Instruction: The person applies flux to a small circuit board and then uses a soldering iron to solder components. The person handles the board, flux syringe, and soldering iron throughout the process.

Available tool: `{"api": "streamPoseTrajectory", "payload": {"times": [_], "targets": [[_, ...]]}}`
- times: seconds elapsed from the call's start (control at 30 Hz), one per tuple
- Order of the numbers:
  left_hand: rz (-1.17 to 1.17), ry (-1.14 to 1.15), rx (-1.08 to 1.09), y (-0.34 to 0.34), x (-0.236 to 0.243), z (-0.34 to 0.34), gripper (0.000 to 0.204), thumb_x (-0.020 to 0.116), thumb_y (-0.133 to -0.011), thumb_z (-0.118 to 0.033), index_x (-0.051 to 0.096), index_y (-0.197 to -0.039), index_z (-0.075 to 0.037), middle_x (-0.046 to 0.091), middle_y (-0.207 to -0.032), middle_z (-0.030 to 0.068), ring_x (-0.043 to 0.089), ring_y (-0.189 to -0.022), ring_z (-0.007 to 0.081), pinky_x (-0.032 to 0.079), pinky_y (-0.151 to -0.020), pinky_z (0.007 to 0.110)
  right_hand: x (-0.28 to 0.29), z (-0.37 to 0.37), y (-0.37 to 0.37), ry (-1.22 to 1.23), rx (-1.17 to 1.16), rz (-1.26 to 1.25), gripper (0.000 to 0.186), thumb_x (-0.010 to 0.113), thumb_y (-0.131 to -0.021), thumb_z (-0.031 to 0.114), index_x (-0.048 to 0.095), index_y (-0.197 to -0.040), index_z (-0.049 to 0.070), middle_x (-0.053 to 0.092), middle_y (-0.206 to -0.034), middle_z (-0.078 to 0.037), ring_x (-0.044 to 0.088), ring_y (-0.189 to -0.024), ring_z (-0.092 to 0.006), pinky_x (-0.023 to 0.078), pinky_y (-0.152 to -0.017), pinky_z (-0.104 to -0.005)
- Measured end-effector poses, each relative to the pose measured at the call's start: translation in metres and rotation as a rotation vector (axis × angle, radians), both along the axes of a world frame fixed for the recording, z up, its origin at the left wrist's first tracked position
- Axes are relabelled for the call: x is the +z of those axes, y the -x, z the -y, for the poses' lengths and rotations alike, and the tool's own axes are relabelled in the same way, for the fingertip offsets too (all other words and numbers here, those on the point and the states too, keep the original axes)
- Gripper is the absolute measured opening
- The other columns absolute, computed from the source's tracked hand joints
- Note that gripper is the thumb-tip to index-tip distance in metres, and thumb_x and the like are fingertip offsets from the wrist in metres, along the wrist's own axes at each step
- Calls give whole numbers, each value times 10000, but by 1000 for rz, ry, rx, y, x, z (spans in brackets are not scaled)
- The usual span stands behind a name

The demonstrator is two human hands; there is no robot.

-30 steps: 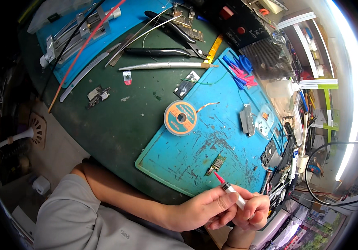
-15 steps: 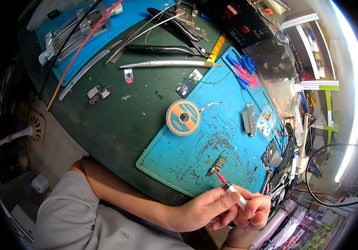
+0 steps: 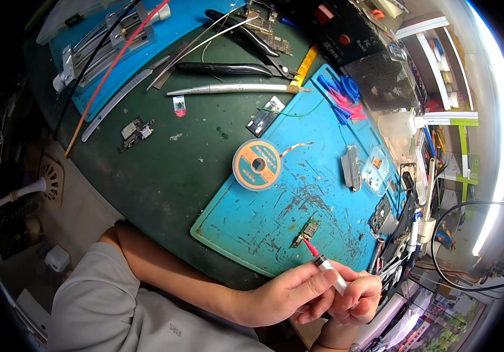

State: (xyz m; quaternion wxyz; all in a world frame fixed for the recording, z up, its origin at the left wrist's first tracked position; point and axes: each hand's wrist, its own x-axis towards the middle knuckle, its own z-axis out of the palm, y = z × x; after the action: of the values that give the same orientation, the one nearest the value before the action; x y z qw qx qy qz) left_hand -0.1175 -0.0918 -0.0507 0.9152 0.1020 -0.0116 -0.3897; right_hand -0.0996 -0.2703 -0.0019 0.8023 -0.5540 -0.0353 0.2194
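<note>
Near counter edge, on blue silicone work mat (image 3: 275, 217): both hands, left hand (image 3: 284, 293) & right hand (image 3: 354, 296), fingers pinched round white syringe w/ red needle tip (image 3: 324, 264), tip just beside small green circuit board (image 3: 307, 230). Risk: a shaky squeeze could put excess on the board.

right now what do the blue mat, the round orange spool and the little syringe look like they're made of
The scuffed blue work mat looks like matte rubber or silicone: dull, covered in pale scrape marks. The round orange spool seems glossy plastic, with a thin metallic-looking braid trailing out. The small white syringe with a pink needle tip, held by both hands, looks like plastic; the tip material is unclear.
</note>
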Motion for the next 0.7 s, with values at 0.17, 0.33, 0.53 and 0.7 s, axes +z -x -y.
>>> {"api": "streamPoseTrajectory", "payload": {"times": [0.17, 0.33, 0.53, 0.7], "targets": [[-3, 2, 0, 0, 0, 0, 495, 290, -1117, -364, 409, -1453, -21, 520, -730, 9, 460, -583, 60, 392, -549, 199, 3, -2, 1, 26, -21, -22, 473, 756, -913, 350, 644, -759, -83, 557, -545, -73, 446, -393, -83, 286, -376, -235], [0, 7, 8, 2, -2, 0, 492, 286, -1118, -360, 407, -1452, -20, 521, -729, 15, 459, -586, 65, 399, -553, 206, 8, -4, 1, 65, -33, -60, 489, 766, -900, 370, 648, -747, -79, 556, -540, -70, 447, -396, -81, 288, -382, -235], [-8, 8, 2, 2, -1, 1, 494, 282, -1118, -360, 398, -1456, -19, 522, -731, 17, 459, -590, 67, 398, -556, 207, 9, -6, 1, 69, -45, -71, 496, 764, -900, 377, 655, -741, -79, 559, -542, -71, 455, -405, -84, 290, -387, -233], [12, 4, -1, 1, -1, -1, 504, 278, -1117, -370, 391, -1460, -19, 524, -735, 15, 464, -593, 64, 391, -550, 200, 6, -1, 1, 54, -13, -44, 487, 758, -907, 368, 665, -768, -88, 560, -548, -71, 468, -412, -90, 301, -387, -238]]}}
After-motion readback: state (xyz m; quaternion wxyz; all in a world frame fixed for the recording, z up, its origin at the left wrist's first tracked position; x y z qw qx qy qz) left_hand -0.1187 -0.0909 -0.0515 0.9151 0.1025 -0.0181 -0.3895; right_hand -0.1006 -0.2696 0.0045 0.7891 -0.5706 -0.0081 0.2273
